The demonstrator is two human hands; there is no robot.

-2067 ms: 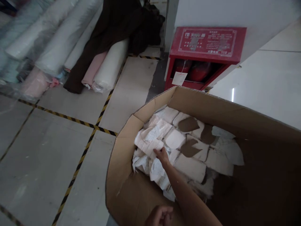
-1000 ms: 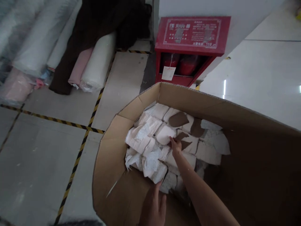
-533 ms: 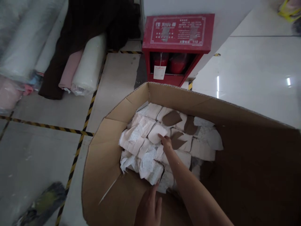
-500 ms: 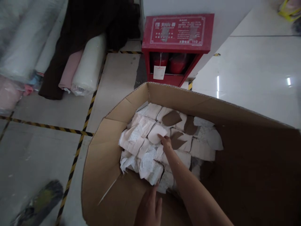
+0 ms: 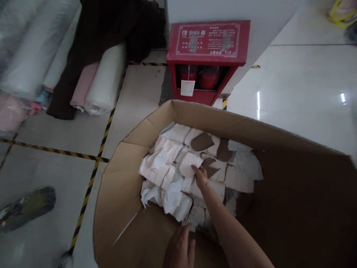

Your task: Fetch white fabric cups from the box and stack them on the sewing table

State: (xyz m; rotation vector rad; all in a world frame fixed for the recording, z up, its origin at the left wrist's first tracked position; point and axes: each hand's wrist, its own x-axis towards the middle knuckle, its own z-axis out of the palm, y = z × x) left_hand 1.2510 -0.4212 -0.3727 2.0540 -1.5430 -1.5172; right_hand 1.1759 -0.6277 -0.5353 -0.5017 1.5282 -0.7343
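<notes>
Head view, both hands inside the cardboard box (image 5: 118, 163). My right hand (image 5: 202, 178) has its grip nearly closed on the near right edge of a pale, rounded piece (image 5: 187, 165). Thumb lies over the edge; the other fingers are largely hidden, so I cannot read how deep the hold goes. Most of the piece extends beyond the fingertips, to their left and away from the wrist, its rounded end pointing left.

Piece position: among rows of pale bundles, on top, toward the left end of the box. I cannot tell whether its underside rests on the bundles. A forked brown piece (image 5: 211, 166) lies just right of the grip; contact with the fingers unclear. Two more brown pieces (image 5: 202, 142) lie farther back, on the bundles.

My left hand (image 5: 178, 248) is nearer the camera, grip open, fingers extended, thumb apart. Its fingertips are near the closest bundles, below crumpled patterned paper (image 5: 173, 193); I cannot confirm touch. The pale piece lies well ahead of this hand.

Outside the box: red cabinet (image 5: 209, 44) behind the far corner, fabric rolls (image 5: 106, 79) on the floor at upper left.
</notes>
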